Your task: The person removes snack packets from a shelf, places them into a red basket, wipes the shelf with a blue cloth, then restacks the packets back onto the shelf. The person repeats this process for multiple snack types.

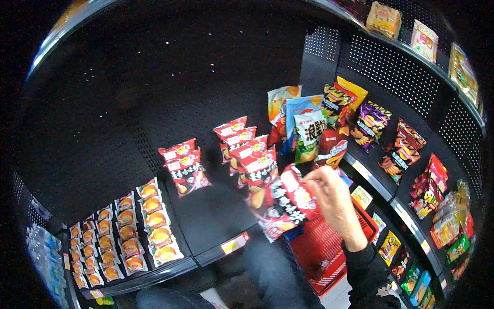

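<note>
My right hand pinches the top edge of a red, white and black snack bag, which hangs tilted in front of the shelf edge. Its fingers are closed on the bag. Matching bags stand upright on the black shelf: a short row to the left and a longer row just behind the held bag. Beneath the held bag and my wrist is a red shopping basket, partly covered by them. My left hand does not show.
Rows of wrapped round cakes line the shelf's left part. White and green, blue and purple snack bags stand along the right shelves. A price-label edge runs along the shelf front. My legs are below.
</note>
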{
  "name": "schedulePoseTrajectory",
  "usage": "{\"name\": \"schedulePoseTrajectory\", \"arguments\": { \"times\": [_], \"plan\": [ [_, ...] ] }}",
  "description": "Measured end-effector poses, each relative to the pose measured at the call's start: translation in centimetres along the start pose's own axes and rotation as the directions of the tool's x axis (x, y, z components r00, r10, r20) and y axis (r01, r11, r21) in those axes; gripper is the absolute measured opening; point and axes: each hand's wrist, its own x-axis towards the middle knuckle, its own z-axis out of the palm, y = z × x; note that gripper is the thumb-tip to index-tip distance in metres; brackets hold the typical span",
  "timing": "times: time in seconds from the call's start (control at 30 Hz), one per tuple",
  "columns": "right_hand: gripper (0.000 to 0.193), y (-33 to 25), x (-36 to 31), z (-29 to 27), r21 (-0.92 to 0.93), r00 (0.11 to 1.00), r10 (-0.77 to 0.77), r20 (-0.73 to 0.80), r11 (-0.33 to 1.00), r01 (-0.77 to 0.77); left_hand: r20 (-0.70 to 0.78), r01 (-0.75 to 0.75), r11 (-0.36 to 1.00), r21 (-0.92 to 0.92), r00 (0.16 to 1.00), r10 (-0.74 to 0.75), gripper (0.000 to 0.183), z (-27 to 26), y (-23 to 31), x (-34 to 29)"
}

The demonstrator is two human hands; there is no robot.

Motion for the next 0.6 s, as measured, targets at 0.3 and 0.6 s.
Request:
{"name": "schedulePoseTrajectory", "arguments": {
  "times": [0.3,0.6],
  "plan": [
    [0.006,11.1,-9.6,-6.3,-0.070,0.901,0.417,-0.116,0.902,-0.426,-0.189,-0.148,0.988,-0.030,0.972,0.140,0.043,2.1,-2.4,0.0],
    [0.003,27.3,-23.7,-2.1,0.056,0.747,0.645,-0.157,0.761,-0.646,-0.244,-0.125,0.975,-0.181,0.967,0.079,0.045,1.1,-5.4,-0.4]
  ]
}}
